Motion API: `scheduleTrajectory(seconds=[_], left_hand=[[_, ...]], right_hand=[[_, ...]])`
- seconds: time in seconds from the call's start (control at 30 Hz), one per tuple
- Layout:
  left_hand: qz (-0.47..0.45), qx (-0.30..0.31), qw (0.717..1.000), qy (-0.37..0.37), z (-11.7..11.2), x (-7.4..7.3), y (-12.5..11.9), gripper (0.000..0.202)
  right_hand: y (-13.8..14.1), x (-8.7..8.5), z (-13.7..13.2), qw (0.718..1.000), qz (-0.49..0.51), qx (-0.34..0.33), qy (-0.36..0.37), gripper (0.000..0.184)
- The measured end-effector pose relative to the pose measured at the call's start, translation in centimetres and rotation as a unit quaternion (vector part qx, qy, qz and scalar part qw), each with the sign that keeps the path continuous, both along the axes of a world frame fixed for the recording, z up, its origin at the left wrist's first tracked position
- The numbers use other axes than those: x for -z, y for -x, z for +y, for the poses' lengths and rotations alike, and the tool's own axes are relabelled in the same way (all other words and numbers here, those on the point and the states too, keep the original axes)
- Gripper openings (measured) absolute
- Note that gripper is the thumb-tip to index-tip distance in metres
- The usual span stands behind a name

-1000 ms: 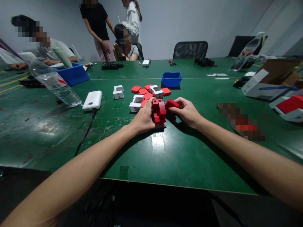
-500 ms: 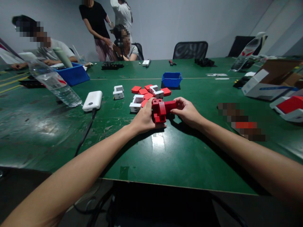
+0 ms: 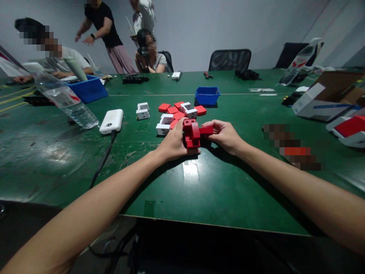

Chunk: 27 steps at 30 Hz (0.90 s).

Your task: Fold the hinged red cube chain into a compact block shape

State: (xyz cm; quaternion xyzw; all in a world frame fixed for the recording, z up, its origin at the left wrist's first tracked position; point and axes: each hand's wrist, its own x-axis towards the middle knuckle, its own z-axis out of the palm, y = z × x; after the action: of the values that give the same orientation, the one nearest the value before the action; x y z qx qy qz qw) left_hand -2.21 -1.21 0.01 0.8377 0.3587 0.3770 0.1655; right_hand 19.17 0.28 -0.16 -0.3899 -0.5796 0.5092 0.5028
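My left hand (image 3: 174,144) is closed round a dark red bracket-like block (image 3: 192,134) with two holes in its top, held just above the green table. At its right side, my right hand (image 3: 225,135) pinches a flat dark red piece (image 3: 207,130), whose left end meets the block. Whether that end sits inside the block cannot be made out. Just beyond my left hand lie several bright red flat pieces (image 3: 164,107) and white U-shaped blocks (image 3: 163,129). Another white U-shaped block (image 3: 142,111) stands apart to the left.
A white power bank (image 3: 111,121) with a black cable lies left, near a leaning water bottle (image 3: 67,101). Behind the pieces stands a small blue bin (image 3: 207,96). At right are an open cardboard box (image 3: 322,97) and a red-and-white part (image 3: 349,131). People are across the table.
My right hand has turned the flat red piece and shifted its grip slightly lower. My left hand and the block stay put. A standing person in black has moved left, arms outstretched.
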Motion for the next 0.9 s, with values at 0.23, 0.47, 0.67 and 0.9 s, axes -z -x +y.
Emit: scheduleTrajectory(seconds=[0.23,0.47,0.67,0.9], left_hand=[[0.002,-0.002,1.000,0.001,0.03,0.03,-0.01,0.100],[0.002,0.000,1.000,0.005,-0.15,-0.24,-0.07,0.099],[-0.002,0.006,1.000,0.004,-0.09,-0.24,-0.07,0.097],[-0.004,0.002,1.000,0.003,-0.07,-0.24,-0.11,0.098]], right_hand=[[-0.05,0.28,0.26,0.999,-0.014,-0.004,-0.030,0.032],[-0.02,0.09,-0.02,0.998,-0.044,-0.003,-0.034,0.033],[0.05,-0.13,-0.15,0.996,-0.067,0.025,-0.045,0.031],[0.06,-0.31,-0.31,0.995,-0.076,0.049,-0.036,0.038]])
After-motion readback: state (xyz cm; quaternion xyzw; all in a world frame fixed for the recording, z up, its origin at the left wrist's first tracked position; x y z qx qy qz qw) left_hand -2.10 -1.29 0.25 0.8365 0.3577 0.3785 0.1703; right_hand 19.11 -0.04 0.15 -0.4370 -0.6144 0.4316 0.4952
